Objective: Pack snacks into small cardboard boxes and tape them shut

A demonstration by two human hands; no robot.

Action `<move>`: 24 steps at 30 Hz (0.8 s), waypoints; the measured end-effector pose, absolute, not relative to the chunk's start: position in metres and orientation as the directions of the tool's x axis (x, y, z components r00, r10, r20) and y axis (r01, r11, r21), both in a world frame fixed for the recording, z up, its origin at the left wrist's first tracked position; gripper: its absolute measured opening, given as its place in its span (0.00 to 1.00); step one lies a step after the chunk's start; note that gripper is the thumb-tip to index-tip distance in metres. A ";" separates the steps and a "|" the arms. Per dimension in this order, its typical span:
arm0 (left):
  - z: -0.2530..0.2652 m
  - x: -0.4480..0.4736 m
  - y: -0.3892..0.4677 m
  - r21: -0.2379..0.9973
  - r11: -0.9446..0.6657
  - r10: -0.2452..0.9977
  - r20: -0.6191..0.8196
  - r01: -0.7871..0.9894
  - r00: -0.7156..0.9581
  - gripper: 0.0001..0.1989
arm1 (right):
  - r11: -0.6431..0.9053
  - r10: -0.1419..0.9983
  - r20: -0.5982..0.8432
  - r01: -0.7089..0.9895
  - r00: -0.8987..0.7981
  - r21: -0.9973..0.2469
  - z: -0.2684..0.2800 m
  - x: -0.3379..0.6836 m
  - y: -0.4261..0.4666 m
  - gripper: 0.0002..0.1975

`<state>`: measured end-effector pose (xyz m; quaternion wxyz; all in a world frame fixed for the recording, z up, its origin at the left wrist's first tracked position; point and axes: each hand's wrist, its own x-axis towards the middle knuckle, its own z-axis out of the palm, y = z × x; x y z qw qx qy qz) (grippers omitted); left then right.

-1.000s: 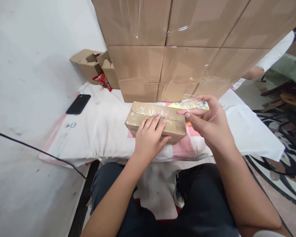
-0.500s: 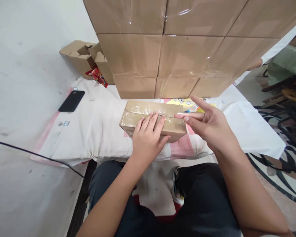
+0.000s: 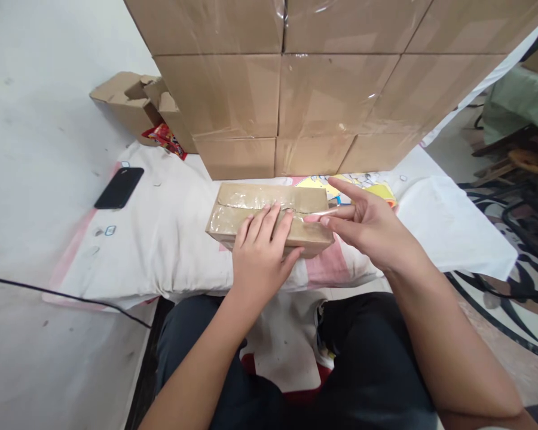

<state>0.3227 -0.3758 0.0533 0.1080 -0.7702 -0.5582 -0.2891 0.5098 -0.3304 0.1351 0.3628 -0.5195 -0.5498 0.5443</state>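
Note:
A small cardboard box with glossy clear tape over its top lies on the cloth-covered surface, a seam running along the tape. Across the box's near top edge, my left hand lies with fingers spread flat, its thumb by the front side. My right hand is at the box's right end with its index finger raised. Another of its fingers stretches out to touch the taped top by the seam, and the thumb sits close to that fingertip. Behind the right hand is a yellow tape roll, partly hidden.
A tall stack of taped cardboard boxes stands just behind. To its left are an open, torn carton and a red packet. A black phone lies on the white cloth near the wall. A dark cable hangs at left.
The view has shifted slightly, so most things sit a little further left. My right fingertips have moved slightly along the box's top toward my left hand, which stays in place.

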 end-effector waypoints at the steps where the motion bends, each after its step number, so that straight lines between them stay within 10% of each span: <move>1: 0.053 0.323 -0.376 0.158 -0.354 0.796 0.568 0.922 0.208 0.29 | -0.130 0.966 -0.165 0.175 -0.199 -0.976 0.134 0.510 -0.330 0.51; 24: 0.054 0.324 -0.374 0.175 -0.347 0.797 0.573 0.921 0.192 0.28 | -0.142 0.955 -0.164 0.101 -0.247 -0.985 0.135 0.514 -0.345 0.46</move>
